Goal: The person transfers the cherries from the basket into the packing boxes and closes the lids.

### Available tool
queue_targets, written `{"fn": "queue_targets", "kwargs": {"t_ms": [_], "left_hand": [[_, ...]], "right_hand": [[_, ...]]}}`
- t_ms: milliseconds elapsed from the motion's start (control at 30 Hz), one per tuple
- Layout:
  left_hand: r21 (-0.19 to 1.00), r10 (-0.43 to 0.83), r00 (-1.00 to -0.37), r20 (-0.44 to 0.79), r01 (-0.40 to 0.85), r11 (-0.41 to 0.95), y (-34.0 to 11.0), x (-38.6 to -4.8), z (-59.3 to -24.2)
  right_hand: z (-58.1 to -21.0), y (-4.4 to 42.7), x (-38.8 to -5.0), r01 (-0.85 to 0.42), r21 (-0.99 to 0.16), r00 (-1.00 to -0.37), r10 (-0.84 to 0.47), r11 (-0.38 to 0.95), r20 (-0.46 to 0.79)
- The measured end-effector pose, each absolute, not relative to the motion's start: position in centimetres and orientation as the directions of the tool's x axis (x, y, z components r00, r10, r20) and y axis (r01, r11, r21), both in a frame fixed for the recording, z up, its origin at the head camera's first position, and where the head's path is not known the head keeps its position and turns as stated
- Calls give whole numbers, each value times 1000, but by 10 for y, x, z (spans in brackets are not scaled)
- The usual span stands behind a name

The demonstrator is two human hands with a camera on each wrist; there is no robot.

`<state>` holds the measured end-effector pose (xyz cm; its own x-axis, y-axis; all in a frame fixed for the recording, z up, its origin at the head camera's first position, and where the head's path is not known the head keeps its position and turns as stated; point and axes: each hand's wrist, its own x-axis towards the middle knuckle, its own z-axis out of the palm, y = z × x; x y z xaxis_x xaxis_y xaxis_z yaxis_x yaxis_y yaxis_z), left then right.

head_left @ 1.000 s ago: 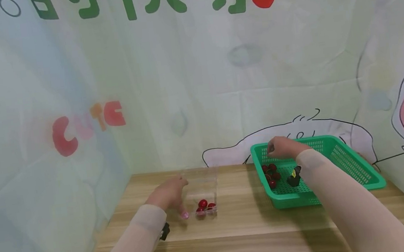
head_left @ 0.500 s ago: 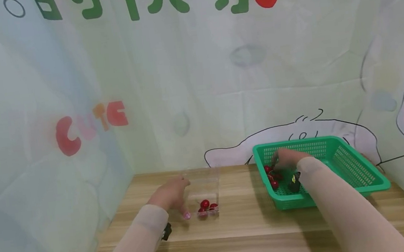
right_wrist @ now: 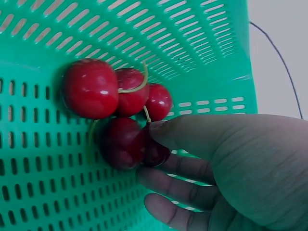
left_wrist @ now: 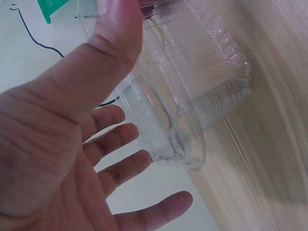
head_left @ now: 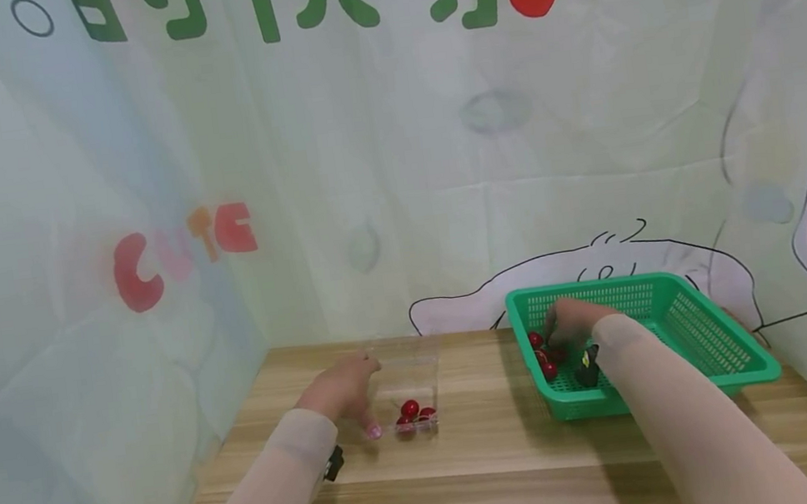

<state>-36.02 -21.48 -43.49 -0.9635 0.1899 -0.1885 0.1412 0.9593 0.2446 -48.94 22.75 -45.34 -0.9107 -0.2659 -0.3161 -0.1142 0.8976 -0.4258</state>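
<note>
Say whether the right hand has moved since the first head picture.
Yes, downward: the right hand overlapped the far rim of the green basket before; now it sits lower, inside.

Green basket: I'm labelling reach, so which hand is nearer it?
Right: the right hand reaches inside the green basket; the left hand is by the clear container, off to the left.

Cherries (right_wrist: 90,89) smooth and glossy, basket (head_left: 596,407) perforated plastic with slight sheen, box (left_wrist: 224,103) thin clear glossy plastic, worktop (head_left: 494,497) smooth wood-grain, backdrop (head_left: 392,161) creased matt cloth.
</note>
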Motion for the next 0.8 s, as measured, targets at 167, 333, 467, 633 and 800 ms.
{"fn": "queue_targets", "kwargs": {"t_ms": [167,333,467,633,800], "left_hand": [[242,183,-965,-187,136,961,-214,-361,-436],[248,178,-966,-186,129,960,-214,-360,-436],[251,182,-965,-187,133,959,-214,-360,-436],[256,172,-965,-198,119,959,-214,-360,-435],[258,170,-964,-202,115,959,-213,-360,-434]], "right_hand": [[-438,230,-486,-164,-439,-903,-314,883,-294],[-414,230,-478,-190,-426,-914,-318,884,-253],[-398,229,-474,-221,-415,-930,-319,883,-183],[-377,218,-463,-295,-473,-932,-360,830,-49],[-362,183,-450,-352,-515,-915,-403,782,14]]}}
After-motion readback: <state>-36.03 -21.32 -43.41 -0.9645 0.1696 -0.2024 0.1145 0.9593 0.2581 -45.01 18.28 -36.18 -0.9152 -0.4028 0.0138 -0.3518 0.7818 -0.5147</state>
